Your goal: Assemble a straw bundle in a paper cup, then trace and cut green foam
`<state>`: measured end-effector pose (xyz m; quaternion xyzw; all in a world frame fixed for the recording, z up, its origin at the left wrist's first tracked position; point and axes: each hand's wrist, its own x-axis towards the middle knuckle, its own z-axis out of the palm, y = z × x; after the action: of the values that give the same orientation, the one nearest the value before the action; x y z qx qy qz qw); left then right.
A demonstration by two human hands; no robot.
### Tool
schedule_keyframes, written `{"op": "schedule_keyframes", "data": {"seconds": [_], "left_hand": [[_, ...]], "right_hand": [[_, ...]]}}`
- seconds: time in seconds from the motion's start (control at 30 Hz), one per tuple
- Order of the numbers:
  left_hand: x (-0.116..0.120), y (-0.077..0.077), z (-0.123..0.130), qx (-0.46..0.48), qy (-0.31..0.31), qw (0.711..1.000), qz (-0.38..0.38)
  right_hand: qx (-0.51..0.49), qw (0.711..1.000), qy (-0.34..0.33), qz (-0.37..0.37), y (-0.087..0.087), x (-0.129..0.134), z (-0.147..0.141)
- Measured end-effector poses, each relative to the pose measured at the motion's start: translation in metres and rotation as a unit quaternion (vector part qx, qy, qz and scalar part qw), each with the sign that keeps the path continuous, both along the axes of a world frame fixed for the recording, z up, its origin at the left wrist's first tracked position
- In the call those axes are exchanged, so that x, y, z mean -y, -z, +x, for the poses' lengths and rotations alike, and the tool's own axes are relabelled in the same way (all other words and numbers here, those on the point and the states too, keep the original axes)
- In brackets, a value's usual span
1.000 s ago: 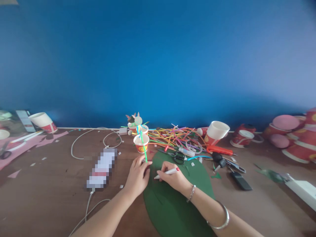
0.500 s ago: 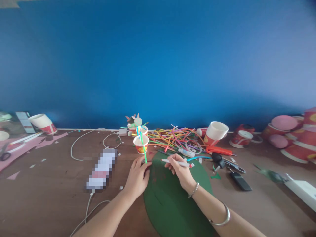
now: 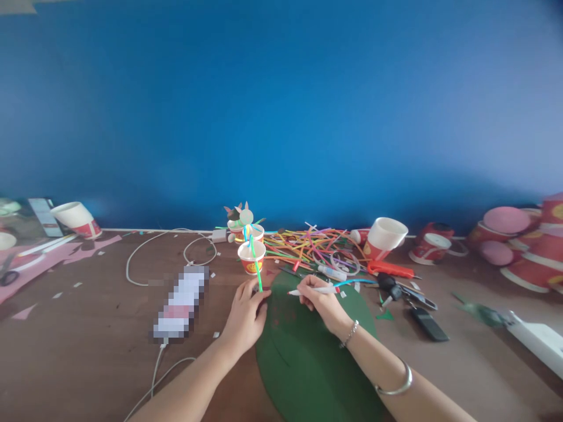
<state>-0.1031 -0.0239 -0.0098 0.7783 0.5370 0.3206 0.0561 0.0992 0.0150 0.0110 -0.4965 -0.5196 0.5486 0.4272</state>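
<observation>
Brown wood shows on both sides of our forearms, and the tabletop (image 3: 88, 369) meets a blue wall (image 3: 281, 129) at the back. The dark green sheet (image 3: 316, 375) lies flat before us; its rounded left edge runs beside our left wrist and its near end leaves the view.

Our right hand (image 3: 320, 302) has its fingers closed around 1 white marker (image 3: 324, 290), red at the far end, held over the sheet with its tip pointing left — we cannot tell whether it touches. Faint reddish marks show below it. Our left hand (image 3: 246, 313) rests at the sheet's upper left; whether its fingers pinch anything we cannot tell.

A green straw (image 3: 258, 275) slants from a paper cup (image 3: 251, 266) to just beside that hand. Farther back spreads a pile of coloured sticks (image 3: 303, 243); an orange tool (image 3: 389, 268) and car keys (image 3: 427, 324) crowd the right — a cabled phone (image 3: 180, 302) lies left.
</observation>
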Motion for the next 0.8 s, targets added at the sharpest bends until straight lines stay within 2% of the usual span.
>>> {"op": "schedule_keyframes", "data": {"seconds": [0.17,0.43,0.6,0.8], "left_hand": [[0.003,-0.003,0.002,0.018,0.011,1.000,-0.001],[0.003,-0.005,0.003,0.036,0.005,0.999,-0.017],[0.002,0.000,0.003,0.049,-0.002,0.999,-0.013],[0.001,0.003,0.003,0.047,-0.008,0.999,-0.019]], "right_hand": [[-0.027,1.000,-0.006,0.001,-0.008,-0.004,0.002],[0.042,0.999,0.025,-0.014,-0.007,-0.020,-0.017],[0.091,0.994,0.014,0.060,0.004,-0.024,-0.024],[0.154,0.984,-0.008,0.093,0.008,-0.021,-0.023]]}}
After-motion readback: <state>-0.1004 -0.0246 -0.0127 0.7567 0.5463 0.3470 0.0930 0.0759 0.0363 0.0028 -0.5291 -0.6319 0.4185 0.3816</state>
